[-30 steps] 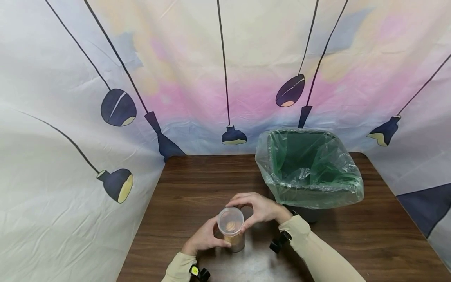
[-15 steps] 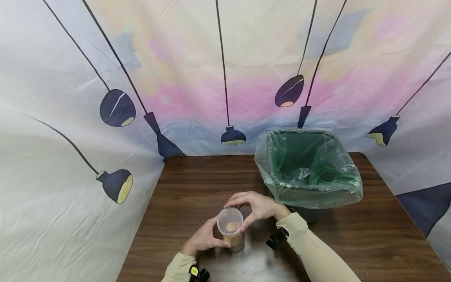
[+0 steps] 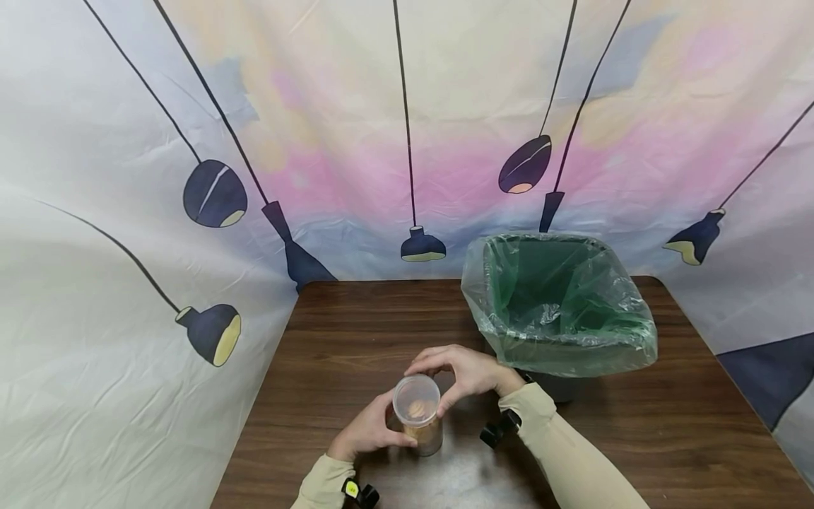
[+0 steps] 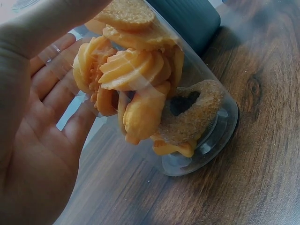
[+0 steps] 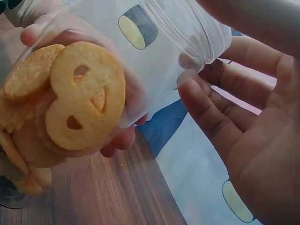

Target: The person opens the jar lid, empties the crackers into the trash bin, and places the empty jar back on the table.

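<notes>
— Two hands on one jar [image 3: 420,424], so start there: your left hand [image 3: 367,433] is wrapped round the clear body, and your right hand [image 3: 467,373] has its fingers curled over the lid [image 3: 416,398]. The jar stands near the front edge of the table [image 3: 356,332], between your wrists.

— What worries you about that?

— The plastic wall looks thin and slick. If your left hand squeezes hard while the right works at the lid, the wall could flex and crack the biscuits [image 4: 136,89] packed against it. Squeeze too lightly and the jar may spin in your palm instead.

— And if the lid gives suddenly?

— Then the jar could jerk and tip, and biscuits such as the smiling one [image 5: 86,96] might spill across the wood. In the left wrist view the base [image 4: 206,145] looks tilted on the table rather than flat, which makes a slip likelier.

— Anything farther off?

— Your right elbow lies close to the lined bin [image 3: 559,304] behind the jar. A sharp pull back and outward could knock it, and I judge it light enough to shift toward the curtain [image 3: 407,141].
</notes>
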Demonstrator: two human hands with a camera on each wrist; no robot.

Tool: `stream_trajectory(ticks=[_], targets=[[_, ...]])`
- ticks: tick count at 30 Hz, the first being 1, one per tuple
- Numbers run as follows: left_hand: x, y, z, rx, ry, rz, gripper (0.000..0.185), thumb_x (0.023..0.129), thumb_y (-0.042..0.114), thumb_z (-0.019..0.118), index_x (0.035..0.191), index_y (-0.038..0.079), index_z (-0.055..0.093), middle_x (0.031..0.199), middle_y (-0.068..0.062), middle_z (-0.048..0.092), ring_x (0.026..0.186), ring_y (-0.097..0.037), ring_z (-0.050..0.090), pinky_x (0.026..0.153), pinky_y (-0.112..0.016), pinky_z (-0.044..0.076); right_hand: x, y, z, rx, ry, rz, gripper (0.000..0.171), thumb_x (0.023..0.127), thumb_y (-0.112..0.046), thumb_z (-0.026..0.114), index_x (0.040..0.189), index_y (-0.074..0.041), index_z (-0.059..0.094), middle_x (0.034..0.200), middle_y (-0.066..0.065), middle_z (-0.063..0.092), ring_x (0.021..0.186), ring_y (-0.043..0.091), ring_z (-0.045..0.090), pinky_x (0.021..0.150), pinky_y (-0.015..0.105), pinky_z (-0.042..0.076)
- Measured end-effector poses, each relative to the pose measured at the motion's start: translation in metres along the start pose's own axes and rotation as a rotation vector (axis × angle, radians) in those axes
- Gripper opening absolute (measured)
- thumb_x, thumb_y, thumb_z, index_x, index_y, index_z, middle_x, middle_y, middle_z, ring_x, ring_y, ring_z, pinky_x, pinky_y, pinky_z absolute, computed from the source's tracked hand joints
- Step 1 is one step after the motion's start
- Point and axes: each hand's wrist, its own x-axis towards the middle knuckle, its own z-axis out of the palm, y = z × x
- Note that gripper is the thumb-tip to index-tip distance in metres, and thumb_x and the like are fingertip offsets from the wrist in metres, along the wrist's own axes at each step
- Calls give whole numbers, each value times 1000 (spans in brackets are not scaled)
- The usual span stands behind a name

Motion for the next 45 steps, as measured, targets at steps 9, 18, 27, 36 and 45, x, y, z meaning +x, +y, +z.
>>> stream_trajectory(ticks=[9, 18, 27, 36, 45], targets=[[0, -11, -1, 7, -7, 10, 81, 74, 12, 86, 143, 15, 44, 138, -8, 54, 127, -14, 50, 108, -27, 39, -3, -1, 3, 16, 22, 10, 73, 72, -14, 87, 136, -2, 54, 131, 10, 57, 118, 19, 57, 94, 32, 52], [0, -5, 0, 5, -3, 5, 80, 73, 8, 85, 142, 13, 44, 137, -10, 55, 127, -13, 50, 108, -26, 39, -2, -33, -3, 24, 8, -27, 71, 73, -3, 84, 136, 3, 51, 129, 22, 56, 115, 32, 57, 93, 37, 53], [0, 12, 0, -31, -10, 2, 77, 75, 5, 83, 141, 9, 45, 138, -13, 54, 127, -12, 49, 108, -25, 38, -4, -33, -1, 52, 22, -39, 71, 74, -2, 83, 136, 4, 50, 130, 23, 54, 116, 34, 56, 95, 37, 52], [0, 13, 0, -35, -21, -4, 77, 75, 6, 83, 141, 5, 44, 138, -13, 54, 127, -15, 51, 107, -26, 39, -7, -33, 5, 92, 60, -8, 71, 75, -2, 82, 136, 5, 49, 129, 24, 55, 115, 41, 55, 94, 43, 52], [-1, -11, 1, -16, -11, 20, 81, 73, 3, 83, 143, 7, 43, 138, -15, 54, 127, -14, 50, 108, -26, 39, -14, -32, 11, 97, 121, -14, 74, 75, -5, 83, 137, 9, 45, 129, 26, 53, 112, 42, 55, 94, 39, 52]])
